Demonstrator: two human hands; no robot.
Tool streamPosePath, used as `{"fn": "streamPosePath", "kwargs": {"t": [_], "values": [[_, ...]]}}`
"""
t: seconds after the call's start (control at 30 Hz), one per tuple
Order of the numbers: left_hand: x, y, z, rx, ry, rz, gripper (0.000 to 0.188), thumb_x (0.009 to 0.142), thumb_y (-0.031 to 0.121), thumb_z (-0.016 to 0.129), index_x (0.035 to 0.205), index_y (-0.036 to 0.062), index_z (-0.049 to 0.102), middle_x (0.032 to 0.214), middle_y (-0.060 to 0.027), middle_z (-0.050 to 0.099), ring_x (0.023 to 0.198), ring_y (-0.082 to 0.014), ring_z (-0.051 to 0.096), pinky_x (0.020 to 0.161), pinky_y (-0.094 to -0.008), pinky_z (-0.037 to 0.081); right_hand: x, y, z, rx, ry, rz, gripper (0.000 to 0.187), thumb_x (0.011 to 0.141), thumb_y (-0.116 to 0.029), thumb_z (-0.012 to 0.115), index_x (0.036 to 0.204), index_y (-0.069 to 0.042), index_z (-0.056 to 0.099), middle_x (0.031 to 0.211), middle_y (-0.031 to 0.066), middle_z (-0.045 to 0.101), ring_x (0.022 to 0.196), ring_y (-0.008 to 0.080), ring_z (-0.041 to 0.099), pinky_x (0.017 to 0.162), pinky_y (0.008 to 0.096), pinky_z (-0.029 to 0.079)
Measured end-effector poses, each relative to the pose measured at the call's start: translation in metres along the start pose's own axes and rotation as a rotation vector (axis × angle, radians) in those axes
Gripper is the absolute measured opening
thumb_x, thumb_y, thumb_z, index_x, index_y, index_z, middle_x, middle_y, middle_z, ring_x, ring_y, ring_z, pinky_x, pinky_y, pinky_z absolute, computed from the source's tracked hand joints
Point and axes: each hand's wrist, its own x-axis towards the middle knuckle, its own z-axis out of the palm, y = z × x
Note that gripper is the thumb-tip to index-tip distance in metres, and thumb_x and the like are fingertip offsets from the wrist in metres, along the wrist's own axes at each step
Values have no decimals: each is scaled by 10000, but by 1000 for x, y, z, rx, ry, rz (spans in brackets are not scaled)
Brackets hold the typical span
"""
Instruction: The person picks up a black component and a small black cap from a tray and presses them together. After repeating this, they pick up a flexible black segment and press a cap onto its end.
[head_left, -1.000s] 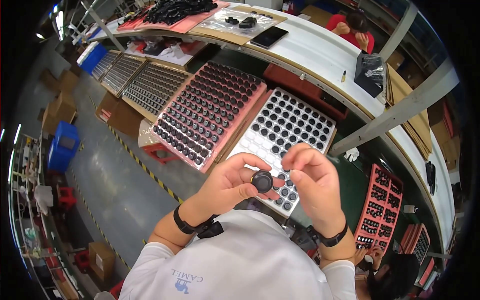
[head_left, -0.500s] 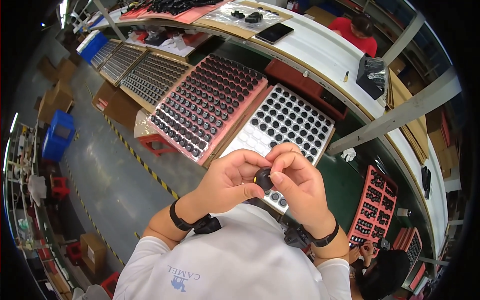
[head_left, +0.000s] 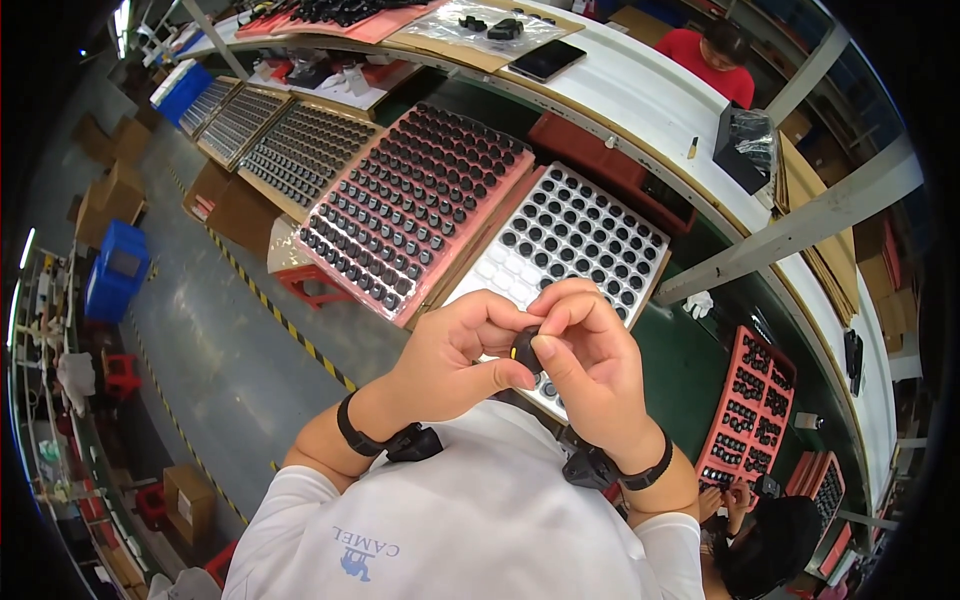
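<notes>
A small round black part (head_left: 526, 350) with a yellow mark on its side is held up between both hands, in front of my chest. My left hand (head_left: 452, 352) pinches it from the left with thumb and fingers. From the other side my right hand (head_left: 592, 355) grips it, the thumb pressed on its face. Just beyond and partly beneath the hands lies a white tray (head_left: 490, 278) with rows of round black parts in its pockets. Several pockets near my left hand hold no black part. My hands cover the tray's near portion.
Left of the white tray sits a pink tray (head_left: 408, 318) full of black parts, with further trays (head_left: 305, 150) behind it. A phone (head_left: 547, 61) lies on the long white bench (head_left: 640, 95). At right, a co-worker (head_left: 770, 550) handles parts by a red tray (head_left: 712, 440). A slanted metal post (head_left: 800, 225) stands nearby.
My right thumb has moved up and across the black part's face. The part has turned slightly, and both hands have shifted a little. The trays have stayed put.
</notes>
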Motion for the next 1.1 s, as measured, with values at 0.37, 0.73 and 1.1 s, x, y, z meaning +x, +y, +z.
{"fn": "streamPosePath", "kwargs": {"t": [0.37,0.73,1.1], "values": [[8,2,-4,-173,18,-90,316,842,52,615,1102,-47,465,1016,-120,605,930,-170,613,803,-277,495,15,2,-19,650,-83,428,156,891,-101,479,1009,-3,507,1045,51,478,879,95,488,775,233,425],[0,-13,-46,-94,125,-105,420,837,266,634,1113,-14,487,1032,-153,613,940,-241,630,821,-338,515,44,8,-3,-690,-235,-235,402,691,-18,702,1076,-33,587,963,116,534,868,221,538,772,314,451],[-26,-7,-205,-33,468,-240,333,949,258,420,1096,-28,502,965,-189,637,828,-246,652,743,-329,533,168,49,-14,-889,-171,-227,317,722,-32,673,1033,-33,613,992,106,566,928,220,552,798,305,449]]}}
